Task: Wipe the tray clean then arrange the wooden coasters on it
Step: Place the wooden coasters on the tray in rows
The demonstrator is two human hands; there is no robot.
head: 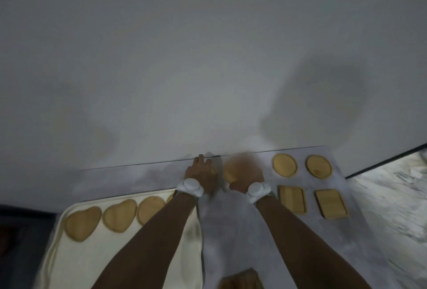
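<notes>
Wood everywhere: all the coasters are pale, smooth-looking wood, pic's pretty blurry though
Left hand [203, 174]: arm stretched forward, palm down, fingers laid flat and close together on a round coaster [213, 170] near the wall; can't tell if I'm actually gripping it
Right hand [242, 181]: also reached out, wrapped around the near edge of another round coaster [233, 170], but it's motion-smeared so can't tell what my fingers are doing
Wrists: chunky white band [190, 186] on each
Tray [76, 263]: cream, rounded corners, sits at my left on the table, partly under my left forearm
On the tray: two heart-shaped coasters [83, 222] in a row, then a rounder one [150, 209] beside them
Table [231, 231]: whitish, marbled look
Off to my right: two round coasters [284, 164] at the back, two rectangular ones [293, 199] with raised rims closer to me, all spaced apart
</notes>
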